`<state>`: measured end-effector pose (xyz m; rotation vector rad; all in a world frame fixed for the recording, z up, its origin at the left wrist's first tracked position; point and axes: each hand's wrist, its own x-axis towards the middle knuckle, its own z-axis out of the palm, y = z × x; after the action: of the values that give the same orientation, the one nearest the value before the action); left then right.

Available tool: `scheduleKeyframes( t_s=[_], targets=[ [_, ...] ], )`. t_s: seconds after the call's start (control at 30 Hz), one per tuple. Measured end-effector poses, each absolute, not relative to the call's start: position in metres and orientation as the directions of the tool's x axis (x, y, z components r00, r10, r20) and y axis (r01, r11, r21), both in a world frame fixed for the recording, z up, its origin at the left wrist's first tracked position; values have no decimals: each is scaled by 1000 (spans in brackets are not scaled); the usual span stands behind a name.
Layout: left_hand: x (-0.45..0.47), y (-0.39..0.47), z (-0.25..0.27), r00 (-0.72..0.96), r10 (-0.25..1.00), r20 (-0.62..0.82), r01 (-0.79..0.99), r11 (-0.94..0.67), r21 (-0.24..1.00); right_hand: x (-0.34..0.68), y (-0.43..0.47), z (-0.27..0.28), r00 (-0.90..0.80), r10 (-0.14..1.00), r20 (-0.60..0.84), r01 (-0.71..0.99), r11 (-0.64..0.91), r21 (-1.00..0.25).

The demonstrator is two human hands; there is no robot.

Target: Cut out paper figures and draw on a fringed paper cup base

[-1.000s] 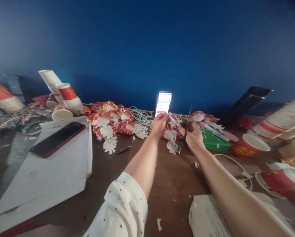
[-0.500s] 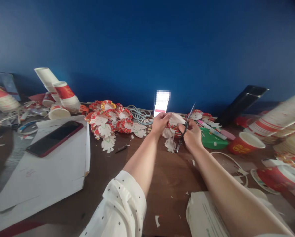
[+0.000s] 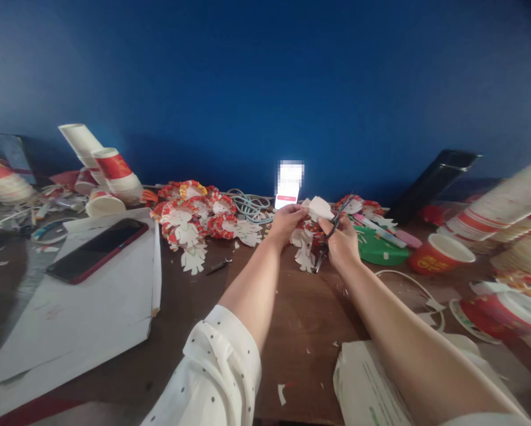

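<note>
Between my hands is a small white paper piece (image 3: 321, 208), its left edge pinched by my left hand (image 3: 288, 221). My right hand (image 3: 343, 236) is closed around a pair of dark-handled scissors (image 3: 331, 229), and its thumb touches the paper's lower right. One scissor end points up and away, the other down toward the table. Just below the paper lies a white paper cutout figure (image 3: 304, 251). A lit phone (image 3: 287, 192) leans on the wall beyond my left hand. To the left sits a heap of red-and-white paper figures (image 3: 189, 216).
A dark phone (image 3: 97, 249) lies on a white board (image 3: 92, 331) at left. Stacked paper cups (image 3: 118, 177) stand behind it. A green box (image 3: 383, 245) with markers, a red cup (image 3: 443, 254) and a black bottle (image 3: 434, 183) are at right. Paper scraps dot the brown table (image 3: 301, 331).
The paper piece has turned, so its flat face shows more. My right hand and the scissors have shifted slightly; my left hand keeps its pinch. The view has moved a little.
</note>
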<state>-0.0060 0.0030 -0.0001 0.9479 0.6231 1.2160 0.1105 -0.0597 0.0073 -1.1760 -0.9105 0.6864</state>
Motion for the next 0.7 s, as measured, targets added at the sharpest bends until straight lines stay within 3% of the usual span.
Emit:
scheduleKeyframes(
  t_s=[0.23, 0.53, 0.7],
  targets=[
    [-7, 0, 3, 295, 949, 110, -236, -39, 971, 120, -61, 13, 553, 779, 295, 141, 261, -955],
    [-5, 1, 1, 289, 953, 86, -413, 43, 910, 112, -60, 8, 506, 837, 210, 71, 202, -977],
    [-7, 1, 0, 326, 942, 78, -463, 87, 882, 111, -58, 6, 464, 874, 145, -90, 209, -974]
  ],
)
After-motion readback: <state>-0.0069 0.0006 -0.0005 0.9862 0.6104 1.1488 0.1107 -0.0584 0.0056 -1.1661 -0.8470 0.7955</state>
